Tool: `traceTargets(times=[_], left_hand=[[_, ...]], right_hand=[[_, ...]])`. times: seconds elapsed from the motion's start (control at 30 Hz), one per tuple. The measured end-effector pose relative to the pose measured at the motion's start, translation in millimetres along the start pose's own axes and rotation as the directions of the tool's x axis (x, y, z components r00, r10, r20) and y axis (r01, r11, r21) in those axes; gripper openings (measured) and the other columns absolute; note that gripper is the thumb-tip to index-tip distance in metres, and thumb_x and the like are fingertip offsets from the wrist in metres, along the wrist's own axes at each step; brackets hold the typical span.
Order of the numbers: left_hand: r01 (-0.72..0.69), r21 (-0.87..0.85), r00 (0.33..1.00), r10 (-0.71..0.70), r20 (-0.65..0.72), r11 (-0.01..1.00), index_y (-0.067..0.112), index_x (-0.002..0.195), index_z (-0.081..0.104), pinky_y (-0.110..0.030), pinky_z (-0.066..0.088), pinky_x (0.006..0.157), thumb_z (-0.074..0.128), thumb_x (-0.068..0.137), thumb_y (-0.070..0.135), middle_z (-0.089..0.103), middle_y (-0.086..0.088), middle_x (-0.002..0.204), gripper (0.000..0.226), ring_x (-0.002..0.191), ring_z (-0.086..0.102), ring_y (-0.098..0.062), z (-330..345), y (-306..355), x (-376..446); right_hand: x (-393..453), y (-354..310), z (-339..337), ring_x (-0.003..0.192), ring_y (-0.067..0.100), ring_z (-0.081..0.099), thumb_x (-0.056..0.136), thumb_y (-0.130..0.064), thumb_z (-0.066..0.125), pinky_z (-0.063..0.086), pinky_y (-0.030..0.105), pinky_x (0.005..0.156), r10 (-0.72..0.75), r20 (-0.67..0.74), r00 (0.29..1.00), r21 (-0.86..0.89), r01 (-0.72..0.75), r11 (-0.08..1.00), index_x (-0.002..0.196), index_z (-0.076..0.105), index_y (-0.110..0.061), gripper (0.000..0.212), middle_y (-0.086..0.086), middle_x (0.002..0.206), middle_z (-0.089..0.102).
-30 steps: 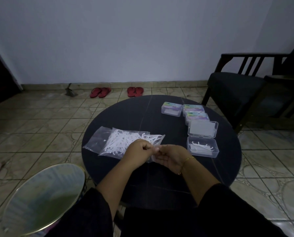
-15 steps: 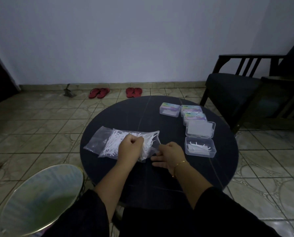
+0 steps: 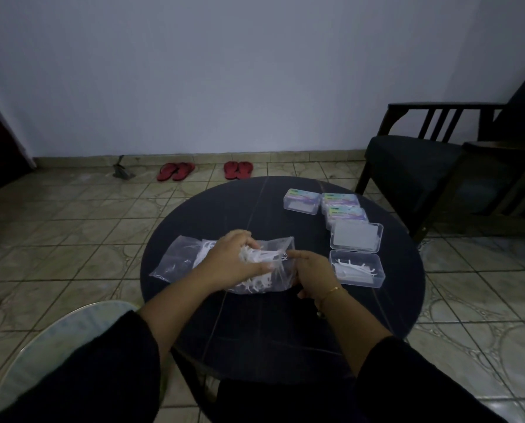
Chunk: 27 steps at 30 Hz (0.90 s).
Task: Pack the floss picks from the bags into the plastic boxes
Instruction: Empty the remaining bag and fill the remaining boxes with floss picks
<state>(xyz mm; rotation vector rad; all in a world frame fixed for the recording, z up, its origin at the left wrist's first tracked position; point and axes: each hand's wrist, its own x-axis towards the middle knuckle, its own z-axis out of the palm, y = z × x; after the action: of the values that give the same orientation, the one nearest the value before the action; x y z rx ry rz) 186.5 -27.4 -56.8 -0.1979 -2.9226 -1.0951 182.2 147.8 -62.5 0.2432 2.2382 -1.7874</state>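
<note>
Change since earlier: the left hand (image 3: 235, 264), which was bunched above the bag half a second ago, is now sitting lower with a fistful of picks; the right hand (image 3: 311, 274) is resting in much the same spot beside it.
Left grip: fingers are curling closed around a white cluster of floss picks (image 3: 262, 257) at the mouth of the bag.
Right grip: partly closed, forefinger pointing left toward the picks, the other fingers pressing the near right side of the clear bag (image 3: 281, 280); whether it is pinching the plastic I cannot tell.
Bags: the clear bag is lying on the dark round counter (image 3: 285, 331); a second, flatter bag (image 3: 174, 262) is lying just to its left, partly under it.
Open box: a clear plastic box (image 3: 357, 270) is sitting just right of the right hand, holding a few picks; its lid (image 3: 356, 241) is lying flat behind it.
Closed boxes: three labelled boxes (image 3: 302, 201) are sitting at the far right of the counter, two of them stacked or overlapping.
Writing: the labels are showing purple and green bands, but the print is too small and dim to read.
Surroundings: two pairs of red sandals (image 3: 175, 171) are lying by the wall; a dark chair (image 3: 423, 160) is standing to the right.
</note>
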Motion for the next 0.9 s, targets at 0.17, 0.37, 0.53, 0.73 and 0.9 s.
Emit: traceTargets(times=[0.17, 0.37, 0.53, 0.73, 0.9], left_hand=[[-0.055, 0.473, 0.961, -0.083, 0.265, 0.879, 0.027, 0.151, 0.0, -0.04, 0.003, 0.117, 0.078, 0.054, 0.067, 0.0, 0.006, 0.159, 0.131, 0.146, 0.0, -0.013, -17, -11, 18], [-0.087, 0.546, 0.932, -0.125, 0.34, 0.833, 0.028, 0.151, -0.007, -0.038, 0.001, 0.116, 0.077, 0.054, 0.068, -0.001, -0.003, 0.16, 0.134, 0.146, -0.003, -0.02, -15, -16, 26], [-0.093, 0.543, 0.955, -0.08, 0.286, 0.834, 0.024, 0.151, 0.002, -0.038, 0.011, 0.116, 0.076, 0.05, 0.07, 0.013, 0.0, 0.157, 0.134, 0.144, 0.011, -0.022, -15, -24, 28], [-0.187, 0.498, 0.982, 0.141, 0.13, 0.847, 0.029, 0.129, 0.047, -0.021, 0.027, 0.09, 0.076, 0.06, 0.062, 0.044, 0.013, 0.108, 0.082, 0.107, 0.043, -0.01, -19, -21, 29], [-0.228, 0.575, 0.973, 0.209, 0.1, 0.785, 0.025, 0.113, 0.057, -0.027, 0.035, 0.092, 0.071, 0.062, 0.067, 0.051, 0.009, 0.102, 0.067, 0.098, 0.047, -0.012, -36, -14, 30]], right_hand=[[4, -5, -5, 0.073, 0.015, 0.053, 0.097, -0.036, 0.044, 0.038, 0.025, 0.055, -0.018, 0.018, 1.0, -0.049, 0.019, 0.999, 0.098, 0.061, -0.014, 0.028, 0.004, 0.092, 0.061], [13, -2, -1, 0.07, 0.013, 0.059, 0.087, -0.025, 0.067, 0.048, 0.022, 0.061, -0.126, -0.048, 0.991, -0.048, 0.123, 0.991, 0.084, 0.07, -0.009, 0.017, 0.005, 0.08, 0.065], [13, -15, -5, 0.08, 0.018, 0.061, 0.088, -0.014, 0.064, 0.051, 0.025, 0.068, -0.082, -0.033, 0.996, 0.266, 0.088, 0.96, 0.078, 0.068, -0.014, 0.011, 0.005, 0.083, 0.067], [1, -16, -12, 0.07, 0.005, 0.057, 0.09, -0.015, 0.06, 0.042, 0.009, 0.046, -0.112, 0.001, 0.994, 0.377, 0.104, 0.92, 0.09, 0.065, -0.009, 0.008, -0.001, 0.082, 0.066], [7, -5, -15, 0.082, 0.001, 0.049, 0.093, -0.015, 0.052, 0.04, 0.026, 0.075, -0.088, -0.075, 0.993, 0.363, 0.11, 0.925, 0.101, 0.064, -0.016, 0.015, -0.008, 0.093, 0.058]])
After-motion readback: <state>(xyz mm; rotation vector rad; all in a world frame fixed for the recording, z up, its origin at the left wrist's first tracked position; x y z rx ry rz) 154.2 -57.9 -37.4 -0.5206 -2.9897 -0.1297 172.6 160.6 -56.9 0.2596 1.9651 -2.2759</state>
